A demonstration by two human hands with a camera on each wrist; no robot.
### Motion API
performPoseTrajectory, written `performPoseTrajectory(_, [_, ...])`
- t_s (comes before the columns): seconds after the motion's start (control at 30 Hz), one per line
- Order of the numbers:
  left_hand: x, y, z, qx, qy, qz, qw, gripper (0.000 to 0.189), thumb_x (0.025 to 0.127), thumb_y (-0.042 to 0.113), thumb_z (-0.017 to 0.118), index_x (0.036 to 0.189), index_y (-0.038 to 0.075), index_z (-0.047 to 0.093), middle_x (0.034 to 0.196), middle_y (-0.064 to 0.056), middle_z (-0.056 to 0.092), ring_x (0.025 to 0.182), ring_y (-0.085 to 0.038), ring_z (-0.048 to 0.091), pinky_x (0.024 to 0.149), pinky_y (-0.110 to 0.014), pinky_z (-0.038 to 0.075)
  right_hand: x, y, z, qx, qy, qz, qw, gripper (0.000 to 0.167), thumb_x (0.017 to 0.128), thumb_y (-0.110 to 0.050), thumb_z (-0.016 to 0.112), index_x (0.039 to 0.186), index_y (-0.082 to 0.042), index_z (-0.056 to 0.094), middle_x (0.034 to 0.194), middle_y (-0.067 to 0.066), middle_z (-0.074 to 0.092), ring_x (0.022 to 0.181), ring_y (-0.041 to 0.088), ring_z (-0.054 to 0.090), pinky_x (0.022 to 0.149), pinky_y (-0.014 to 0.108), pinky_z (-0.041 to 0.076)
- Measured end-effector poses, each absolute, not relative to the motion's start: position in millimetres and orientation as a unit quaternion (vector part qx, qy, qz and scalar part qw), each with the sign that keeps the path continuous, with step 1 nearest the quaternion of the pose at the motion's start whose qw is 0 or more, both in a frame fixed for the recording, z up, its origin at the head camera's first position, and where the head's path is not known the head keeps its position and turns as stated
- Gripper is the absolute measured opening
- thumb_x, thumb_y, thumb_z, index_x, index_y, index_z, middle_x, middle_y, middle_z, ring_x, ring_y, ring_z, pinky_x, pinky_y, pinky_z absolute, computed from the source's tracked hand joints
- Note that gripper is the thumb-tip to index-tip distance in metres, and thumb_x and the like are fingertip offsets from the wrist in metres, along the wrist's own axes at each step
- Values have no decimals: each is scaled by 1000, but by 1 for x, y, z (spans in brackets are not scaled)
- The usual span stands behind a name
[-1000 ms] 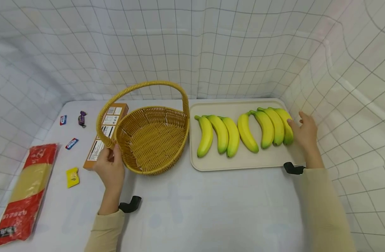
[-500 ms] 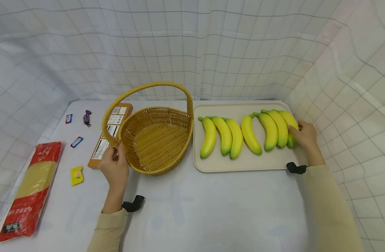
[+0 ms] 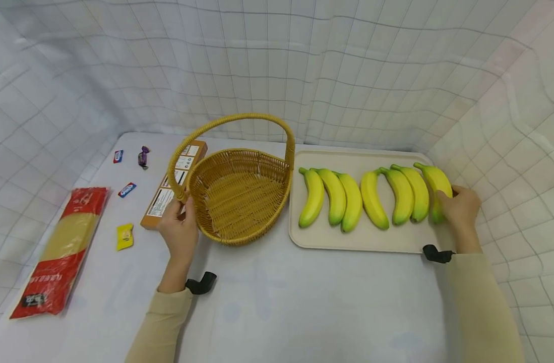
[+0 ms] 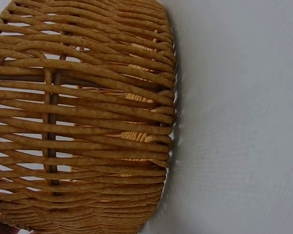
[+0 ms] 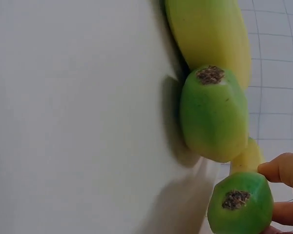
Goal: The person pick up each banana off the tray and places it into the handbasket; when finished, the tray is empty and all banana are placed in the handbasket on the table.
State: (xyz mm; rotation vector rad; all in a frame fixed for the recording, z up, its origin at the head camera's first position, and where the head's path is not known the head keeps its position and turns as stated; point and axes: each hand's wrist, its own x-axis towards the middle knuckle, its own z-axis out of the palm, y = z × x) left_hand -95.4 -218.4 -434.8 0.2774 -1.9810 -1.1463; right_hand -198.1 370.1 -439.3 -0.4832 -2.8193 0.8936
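Observation:
My left hand (image 3: 180, 229) grips the base of the handle on the left side of a wicker basket (image 3: 240, 201). In the left wrist view the woven wall of the basket (image 4: 88, 122) fills most of the frame, with only a bit of the fingers at the lower left corner. On the right, my right hand (image 3: 463, 209) pinches the rightmost banana (image 3: 437, 184) between thumb and fingers. Its green tip (image 5: 239, 204) appears raised off the tray in the right wrist view. Several other yellow-green bananas (image 3: 369, 199) lie in a row on a cream tray (image 3: 313, 242).
Left of the basket lies a brown box (image 3: 161, 201), partly hidden. Further left are small wrapped candies, among them a purple one (image 3: 142, 157) and a yellow packet (image 3: 124, 237), and a long red bag (image 3: 59, 252). Gridded white cloth walls (image 3: 258, 65) rise behind and beside the table.
The right hand closed on the rightmost banana, which now stands apart from its neighbour, shifted right. The left hand stays on the basket handle. The whole head view has shifted a little.

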Motion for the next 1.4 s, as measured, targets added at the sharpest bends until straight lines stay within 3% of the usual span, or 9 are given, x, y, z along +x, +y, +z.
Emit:
performPoseTrajectory(0.17, [-98, -220, -435, 104, -793, -448, 399, 26, 96, 13, 61, 111, -5, 71, 109, -20, 72, 101, -33, 69, 70, 1, 44, -180, 346, -420, -141, -929, 315, 132, 42, 91, -20, 60, 122, 9, 63, 105, 28, 65, 84, 19, 51, 71, 20, 35])
performPoseTrajectory(0.37, [-98, -222, -435, 106, -793, -437, 411, 25, 95, 11, 61, 111, -6, 70, 108, -19, 72, 101, -34, 69, 70, 2, 43, -163, 261, -394, 6, -921, 351, 170, 43, 87, -11, 68, 124, 10, 61, 107, 31, 63, 94, 35, 60, 70, 6, 36])
performPoseTrajectory(0.5, [-97, -221, -435, 113, -791, -442, 407, 24, 95, 9, 61, 112, -5, 70, 109, -20, 72, 101, -34, 69, 69, 2, 43, -156, 194, -381, 117, -910, 373, 139, 43, 85, -7, 72, 124, 8, 62, 108, 26, 62, 95, 36, 61, 73, 23, 55])
performPoseTrajectory(0.6, [-97, -221, -435, 115, -793, -444, 402, 24, 95, 9, 61, 112, -5, 70, 109, -19, 72, 101, -32, 69, 69, 1, 43, -155, 141, -373, 180, -897, 391, 99, 44, 85, -10, 73, 126, 5, 62, 109, 22, 63, 96, 32, 62, 75, 43, 59])
performPoseTrajectory(0.8, [-98, -223, -436, 111, -794, -441, 404, 24, 95, 10, 61, 111, -5, 70, 109, -20, 72, 101, -32, 69, 70, 1, 43, -170, 39, -364, 262, -886, 380, 38, 45, 87, -18, 69, 126, 3, 63, 114, 20, 66, 93, 26, 62, 74, 33, 56])
performPoseTrajectory(0.97, [-98, -222, -441, 105, -796, -436, 407, 24, 95, 10, 61, 110, -6, 70, 107, -22, 71, 100, -35, 69, 70, 2, 43, -191, -16, -371, 277, -905, 323, 4, 38, 88, -22, 64, 120, 0, 67, 99, 12, 66, 83, 20, 55, 67, 28, 45])
performPoseTrajectory(1.07, [-96, -220, -443, 104, -799, -432, 404, 25, 96, 12, 60, 109, -7, 70, 106, -23, 71, 99, -35, 69, 70, 1, 44, -203, -31, -381, 259, -921, 290, -15, 33, 90, -23, 64, 116, -1, 68, 93, 10, 63, 80, 20, 52, 66, 28, 43])
performPoseTrajectory(1.27, [-95, -219, -444, 96, -798, -431, 409, 26, 97, 15, 60, 109, -5, 70, 106, -21, 71, 99, -33, 69, 70, -1, 45, -224, -36, -404, 215, -945, 241, -50, 33, 93, -23, 63, 118, -2, 65, 105, 12, 64, 91, 23, 55, 73, 34, 46])
performPoseTrajectory(1.4, [-95, -220, -443, 93, -798, -431, 412, 27, 97, 16, 59, 110, -5, 70, 107, -22, 71, 99, -33, 69, 71, 0, 44, -232, -38, -412, 200, -954, 216, -63, 24, 95, -22, 63, 107, -1, 66, 102, 13, 64, 89, 24, 57, 73, 36, 48])
